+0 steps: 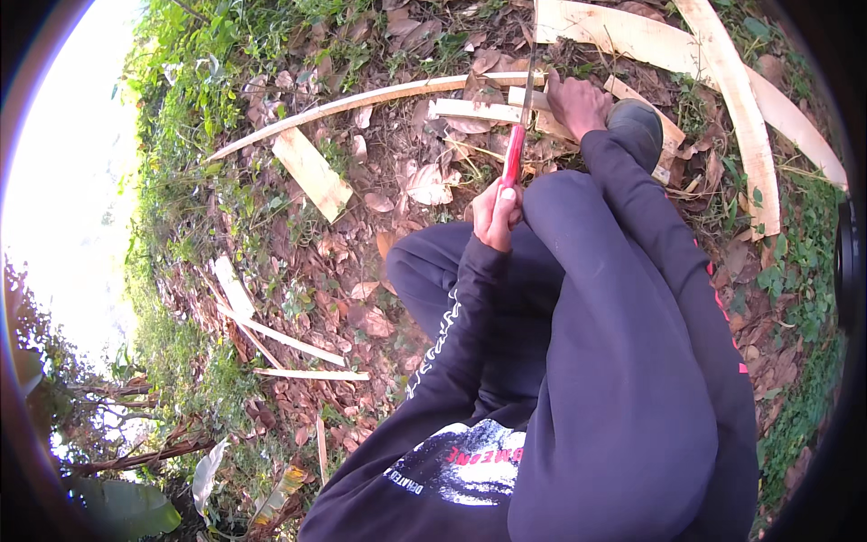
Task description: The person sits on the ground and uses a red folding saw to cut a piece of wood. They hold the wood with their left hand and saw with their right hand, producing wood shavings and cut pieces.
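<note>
My left hand (495, 214) is wrapped round the red handle of a handsaw (513, 155). The saw's long thin blade points away from me, seen edge-on, so its teeth do not show. It crosses the right part of a long, curved pale wooden strip (388, 93). My right hand (578, 104) is curled down over that strip's right end, just right of the blade and beside my dark shoe (636, 134). Its fingertips are partly hidden. Short wooden pieces (477, 110) lie beneath and near the blade.
Two wide pale planks (623, 32) (745, 108) cross at the far right. A short board (312, 173) lies left of the saw, and several thin offcuts (289, 341) lie farther left. Dry leaves, soil and green plants (181, 99) surround my bent legs (623, 361).
</note>
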The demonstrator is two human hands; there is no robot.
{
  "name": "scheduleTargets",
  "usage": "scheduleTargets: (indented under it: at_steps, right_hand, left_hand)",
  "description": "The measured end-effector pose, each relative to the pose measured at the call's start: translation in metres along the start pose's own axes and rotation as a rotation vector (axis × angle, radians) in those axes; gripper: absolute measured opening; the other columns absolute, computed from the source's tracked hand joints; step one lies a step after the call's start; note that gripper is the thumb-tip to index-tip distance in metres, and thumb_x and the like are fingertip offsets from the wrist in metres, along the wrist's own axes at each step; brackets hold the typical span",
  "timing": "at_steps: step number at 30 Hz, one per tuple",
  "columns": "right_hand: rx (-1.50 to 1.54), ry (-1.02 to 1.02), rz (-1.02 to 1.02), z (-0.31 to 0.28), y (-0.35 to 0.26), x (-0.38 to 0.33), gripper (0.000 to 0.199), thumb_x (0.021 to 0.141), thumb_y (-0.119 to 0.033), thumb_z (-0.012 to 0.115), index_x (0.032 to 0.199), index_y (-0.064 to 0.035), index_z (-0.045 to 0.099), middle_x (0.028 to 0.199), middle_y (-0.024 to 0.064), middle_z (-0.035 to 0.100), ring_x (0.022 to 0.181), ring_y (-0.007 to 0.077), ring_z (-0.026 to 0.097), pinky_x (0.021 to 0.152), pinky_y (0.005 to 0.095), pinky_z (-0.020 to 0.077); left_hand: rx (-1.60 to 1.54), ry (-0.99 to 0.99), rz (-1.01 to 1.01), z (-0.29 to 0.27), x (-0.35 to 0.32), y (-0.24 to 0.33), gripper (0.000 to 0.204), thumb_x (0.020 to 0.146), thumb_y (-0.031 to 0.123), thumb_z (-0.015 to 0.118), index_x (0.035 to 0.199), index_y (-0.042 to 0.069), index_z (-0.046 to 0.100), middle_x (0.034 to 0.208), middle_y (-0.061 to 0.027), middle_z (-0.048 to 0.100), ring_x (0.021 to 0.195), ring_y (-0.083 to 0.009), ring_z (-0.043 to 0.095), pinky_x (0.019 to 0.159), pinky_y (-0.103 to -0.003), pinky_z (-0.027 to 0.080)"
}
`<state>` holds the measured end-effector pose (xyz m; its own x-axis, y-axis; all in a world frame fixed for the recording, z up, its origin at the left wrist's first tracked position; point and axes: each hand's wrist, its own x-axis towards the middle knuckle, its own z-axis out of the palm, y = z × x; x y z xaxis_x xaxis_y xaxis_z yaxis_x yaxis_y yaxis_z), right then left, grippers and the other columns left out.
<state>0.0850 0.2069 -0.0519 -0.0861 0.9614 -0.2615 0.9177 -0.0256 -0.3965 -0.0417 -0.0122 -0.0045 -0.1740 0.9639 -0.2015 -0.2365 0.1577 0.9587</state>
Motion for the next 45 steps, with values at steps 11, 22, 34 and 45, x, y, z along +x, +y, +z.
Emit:
scheduleTargets:
  at_steps: [11, 22, 34, 45]
  right_hand:
    - [-0.007, 0.176, -0.086, 0.020, 0.015, 0.012, 0.054, 0.099, -0.036, 0.036, 0.085, -0.0009, 0.075, 0.089, 0.0260, 0.071, 0.086, 0.0440, 0.070, 0.083, 0.0520, 0.0524]
    - [-0.048, 0.171, -0.075, 0.019, 0.013, 0.012, 0.044, 0.098, -0.031, 0.042, 0.086, -0.0066, 0.077, 0.082, 0.0191, 0.073, 0.083, 0.0338, 0.072, 0.075, 0.0484, 0.0503]
    - [-0.003, 0.086, -0.070, 0.006, 0.010, 0.009, 0.056, 0.098, -0.033, 0.033, 0.084, 0.0005, 0.075, 0.091, 0.0294, 0.069, 0.089, 0.0456, 0.069, 0.086, 0.0522, 0.0513]
    - [-0.047, 0.066, -0.039, 0.005, 0.009, 0.009, 0.050, 0.099, -0.031, 0.035, 0.088, -0.0064, 0.077, 0.094, 0.0228, 0.072, 0.093, 0.0391, 0.070, 0.085, 0.0515, 0.0475]
  left_hand:
    - [0.030, 0.070, -0.183, -0.007, -0.038, -0.004, 0.063, 0.104, 0.050, 0.040, 0.070, 0.000, 0.059, 0.055, -0.0018, 0.049, 0.048, -0.0079, 0.042, 0.049, -0.024, 0.031]
    - [0.061, 0.151, -0.160, 0.008, 0.018, 0.003, 0.053, 0.104, 0.042, 0.048, 0.066, 0.005, 0.052, 0.054, 0.0007, 0.045, 0.044, -0.0060, 0.037, 0.043, -0.023, 0.028]
    - [0.115, 0.194, -0.139, 0.023, -0.010, -0.003, 0.056, 0.105, 0.036, 0.048, 0.060, 0.002, 0.054, 0.051, 0.0009, 0.046, 0.046, -0.0066, 0.040, 0.045, -0.026, 0.031]
    - [0.158, 0.205, -0.263, 0.013, -0.052, 0.008, 0.061, 0.105, 0.039, 0.047, 0.055, 0.004, 0.049, 0.050, -0.0001, 0.045, 0.045, -0.0067, 0.040, 0.044, -0.024, 0.030]
